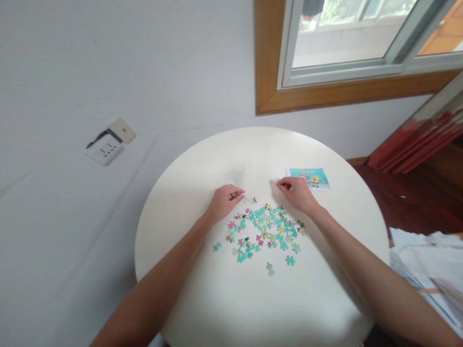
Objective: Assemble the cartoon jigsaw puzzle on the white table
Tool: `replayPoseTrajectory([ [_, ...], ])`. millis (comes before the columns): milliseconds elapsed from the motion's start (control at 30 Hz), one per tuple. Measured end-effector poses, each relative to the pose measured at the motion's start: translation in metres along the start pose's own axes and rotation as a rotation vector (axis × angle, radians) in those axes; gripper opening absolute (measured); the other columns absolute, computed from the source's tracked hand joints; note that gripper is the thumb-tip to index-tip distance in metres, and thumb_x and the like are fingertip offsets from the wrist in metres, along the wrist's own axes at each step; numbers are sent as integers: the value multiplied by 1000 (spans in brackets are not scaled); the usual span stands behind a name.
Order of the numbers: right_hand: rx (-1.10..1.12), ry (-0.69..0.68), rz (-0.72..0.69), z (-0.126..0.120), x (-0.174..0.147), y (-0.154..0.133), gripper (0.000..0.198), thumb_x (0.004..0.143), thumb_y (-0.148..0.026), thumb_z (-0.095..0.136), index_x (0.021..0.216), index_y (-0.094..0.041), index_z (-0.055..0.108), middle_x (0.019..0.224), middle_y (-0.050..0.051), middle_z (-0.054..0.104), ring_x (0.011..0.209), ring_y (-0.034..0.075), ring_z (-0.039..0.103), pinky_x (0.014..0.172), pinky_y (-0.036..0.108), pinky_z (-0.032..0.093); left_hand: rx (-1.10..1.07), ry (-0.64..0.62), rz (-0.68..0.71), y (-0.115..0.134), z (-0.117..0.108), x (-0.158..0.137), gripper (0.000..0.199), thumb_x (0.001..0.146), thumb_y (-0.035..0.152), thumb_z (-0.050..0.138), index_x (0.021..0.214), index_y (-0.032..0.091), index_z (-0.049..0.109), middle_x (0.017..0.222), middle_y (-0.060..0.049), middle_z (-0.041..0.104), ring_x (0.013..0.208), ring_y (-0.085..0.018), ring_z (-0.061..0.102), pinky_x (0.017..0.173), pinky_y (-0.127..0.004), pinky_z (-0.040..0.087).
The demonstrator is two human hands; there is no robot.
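Many loose jigsaw puzzle pieces [267,219] lie in a heap on the white round table [202,164], mostly turquoise, with some pink, yellow and pale green. Just beyond the heap is a short strip of joined puzzle pieces [250,200]. My left hand [224,201] is at the strip's left end, thumb and fingers drawn together; whatever is between them is too small to make out. On the other side, my right hand [297,193] is pinched, its fingertips a little above the tabletop and right of the strip. Anything in that pinch is hidden.
A cartoon picture card [320,178] lies behind my right hand, partly covered by it. Single pieces [270,269] are scattered nearer to me. The wall with a socket [104,149] borders the table at left. Papers [430,265] are piled at right, below a red curtain [415,140].
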State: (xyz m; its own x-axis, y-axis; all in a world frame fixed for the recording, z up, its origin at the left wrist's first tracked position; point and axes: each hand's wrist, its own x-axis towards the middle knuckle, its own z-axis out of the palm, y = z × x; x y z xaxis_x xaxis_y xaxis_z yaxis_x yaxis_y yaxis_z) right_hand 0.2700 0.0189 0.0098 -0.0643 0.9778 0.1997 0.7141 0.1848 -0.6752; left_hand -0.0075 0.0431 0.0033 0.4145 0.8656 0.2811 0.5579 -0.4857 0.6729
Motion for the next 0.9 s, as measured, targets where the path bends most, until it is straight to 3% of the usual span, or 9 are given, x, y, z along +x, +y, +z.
replayPoseTrajectory([
  [200, -80, -77, -4, 7, -9, -18, 16, 86, -15, 58, 90, -16, 74, 83, 7, 71, 71, 18, 59, 67, 28, 42, 70, -86, 86, -1, 2, 0, 16, 78, 26, 77, 93, 21, 76, 86, -4, 70, 82, -18, 63, 79, -31, 49],
  [400, -157, -195, -227, 19, -23, -42, 26, 91, -9, 50, 96, -17, 75, 98, 10, 64, 97, 21, 56, 87, 30, 42, 107, -105, 70, -2, 2, 0, 20, 75, 26, 81, 94, 22, 77, 86, -4, 69, 84, -20, 62, 78, -31, 49],
  [633, -162, -257, -277, 24, -27, -42, 47, 82, 2, 50, 117, -21, 73, 102, 10, 60, 98, 22, 51, 90, 32, 42, 115, -140, 63, -2, -1, 0, 20, 76, 25, 80, 95, 20, 77, 86, -4, 69, 83, -19, 63, 81, -32, 48],
  [900, -168, -285, -295, 23, -27, -42, 54, 79, 4, 50, 123, -20, 71, 105, 11, 58, 98, 21, 51, 91, 33, 42, 106, -122, 35, -3, 0, 0, 18, 77, 26, 80, 93, 20, 77, 85, -4, 69, 83, -19, 62, 79, -31, 48],
])
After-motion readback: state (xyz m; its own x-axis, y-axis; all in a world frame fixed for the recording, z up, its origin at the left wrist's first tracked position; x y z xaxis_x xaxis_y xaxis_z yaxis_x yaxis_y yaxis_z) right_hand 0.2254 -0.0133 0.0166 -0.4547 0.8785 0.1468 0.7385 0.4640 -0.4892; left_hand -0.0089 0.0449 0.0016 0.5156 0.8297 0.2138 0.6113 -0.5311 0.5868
